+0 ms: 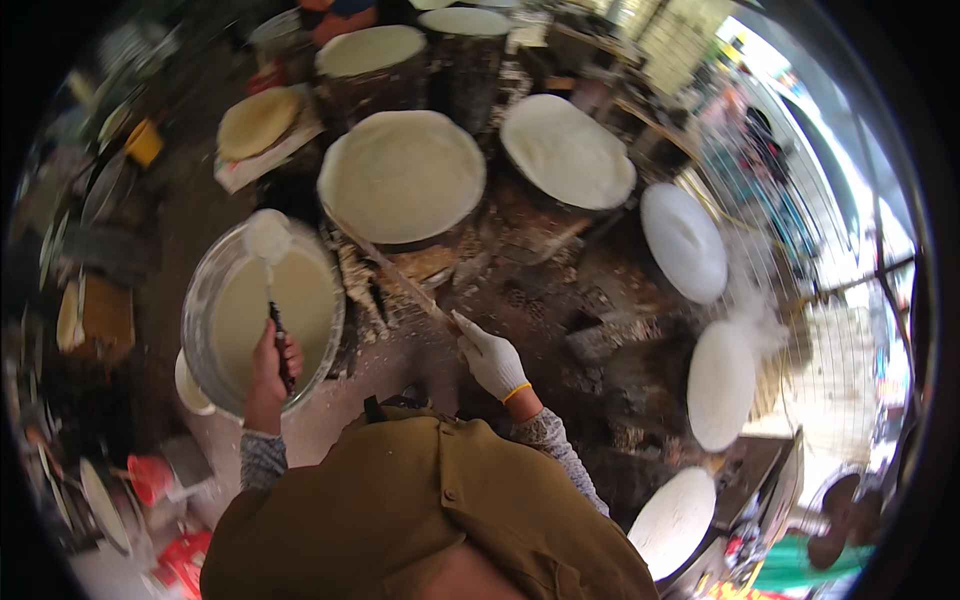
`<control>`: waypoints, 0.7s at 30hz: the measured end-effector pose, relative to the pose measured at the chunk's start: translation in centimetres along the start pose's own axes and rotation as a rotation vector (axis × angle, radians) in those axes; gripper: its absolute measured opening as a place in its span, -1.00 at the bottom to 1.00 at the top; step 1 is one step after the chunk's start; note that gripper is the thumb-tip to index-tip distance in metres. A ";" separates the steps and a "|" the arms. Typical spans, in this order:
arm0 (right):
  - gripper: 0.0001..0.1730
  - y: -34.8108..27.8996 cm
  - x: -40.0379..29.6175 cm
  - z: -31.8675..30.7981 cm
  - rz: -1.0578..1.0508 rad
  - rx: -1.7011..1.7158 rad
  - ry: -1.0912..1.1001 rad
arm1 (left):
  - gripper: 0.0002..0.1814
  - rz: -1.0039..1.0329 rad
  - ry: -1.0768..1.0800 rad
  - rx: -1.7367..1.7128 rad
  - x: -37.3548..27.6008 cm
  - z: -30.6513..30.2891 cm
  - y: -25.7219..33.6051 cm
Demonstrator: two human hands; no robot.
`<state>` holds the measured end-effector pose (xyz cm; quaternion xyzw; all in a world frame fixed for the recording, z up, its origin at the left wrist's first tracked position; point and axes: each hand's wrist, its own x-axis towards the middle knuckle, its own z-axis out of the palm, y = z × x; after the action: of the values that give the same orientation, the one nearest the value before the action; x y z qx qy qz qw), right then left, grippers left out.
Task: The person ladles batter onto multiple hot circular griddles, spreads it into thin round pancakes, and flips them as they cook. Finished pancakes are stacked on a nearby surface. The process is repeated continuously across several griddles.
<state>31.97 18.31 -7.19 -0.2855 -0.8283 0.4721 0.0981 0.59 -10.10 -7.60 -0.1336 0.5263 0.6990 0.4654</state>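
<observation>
My left hand (pixel 276 360) is bare and closed on the dark handle of a ladle (pixel 268 236). The ladle's bowl, coated with pale batter, is over the far part of a wide metal basin (pixel 196 300) holding pale batter (pixel 300 300). A white knitted glove covers my right hand (pixel 489 356), which grips the near end of a long thin wooden stick (pixel 390 270). The stick's far end reaches the left rim of a large round pan or griddle covered by a pale sheet (pixel 405 176); whether it touches is unclear.
Several more round pale sheets curve around me, including one (pixel 568 152) at back right and another (pixel 720 386) at right near steam. A stack of round flatbreads (pixel 259 124) stands at back left. Wire fencing (pixel 810 300) runs along the right; a red scoop (pixel 150 480) lies lower left.
</observation>
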 end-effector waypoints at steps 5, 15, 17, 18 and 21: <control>-0.46 -3.5 7.3 7.5 -0.029 -0.446 -0.253 | -0.42 -0.019 0.302 0.151 7.9 -12.5 -6.5; -0.62 -7.3 20.5 24.0 -0.056 -0.812 -0.695 | -0.32 -0.057 0.767 0.639 13.6 -21.0 -11.8; -0.61 -7.2 21.3 26.2 -0.116 -0.817 -0.804 | -0.29 0.009 0.858 0.706 15.2 -22.6 -12.3; -0.58 -7.0 21.7 27.0 -0.140 -0.797 -0.845 | -0.31 0.056 0.905 0.783 16.0 -23.7 -12.5; -0.54 -5.9 22.1 28.4 -0.061 -0.658 -0.694 | -0.40 0.078 0.894 0.756 17.8 -25.8 -13.1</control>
<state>-0.61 7.85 -19.76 -0.1026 -0.9254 0.2494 -0.2662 -6.31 -23.06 -38.19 -0.2208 0.8888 0.3551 0.1877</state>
